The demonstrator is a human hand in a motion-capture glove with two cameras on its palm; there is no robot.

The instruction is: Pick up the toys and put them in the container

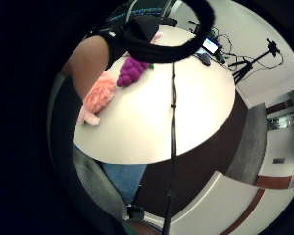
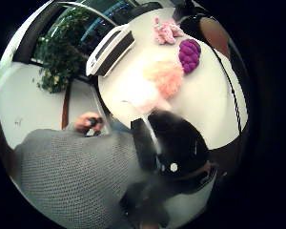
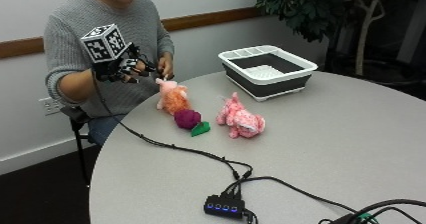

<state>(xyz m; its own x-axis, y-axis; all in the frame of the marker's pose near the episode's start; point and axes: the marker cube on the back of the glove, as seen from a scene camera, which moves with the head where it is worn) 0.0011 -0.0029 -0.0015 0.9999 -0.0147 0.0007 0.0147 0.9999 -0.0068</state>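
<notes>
Toys on the table (image 3: pixel 373 134): orange plush (image 3: pixel 174 98), purple grapes (image 3: pixel 188 119), pink plush (image 3: pixel 239 118).

Three plush toys (image 3: pixel 188 118) are grouped on the bench (image 3: pixel 346 134); the container (image 3: pixel 267 71) is set behind them, a USB hub (image 3: pixel 223 206) in front.

An office or meeting room set up for recording. A round grey bench (image 3: pixel 346 134) stands on dark flooring, against a pale wall with a wooden rail (image 3: pixel 200 19) and a wall socket (image 3: pixel 45 105). A large potted plant (image 3: pixel 319 9) stands beyond the far edge. A powered hub with blue lights (image 3: pixel 223 205) and cables lies near the front edge; a camera tripod (image 1: pixel 255 61) stands across the room.
</notes>
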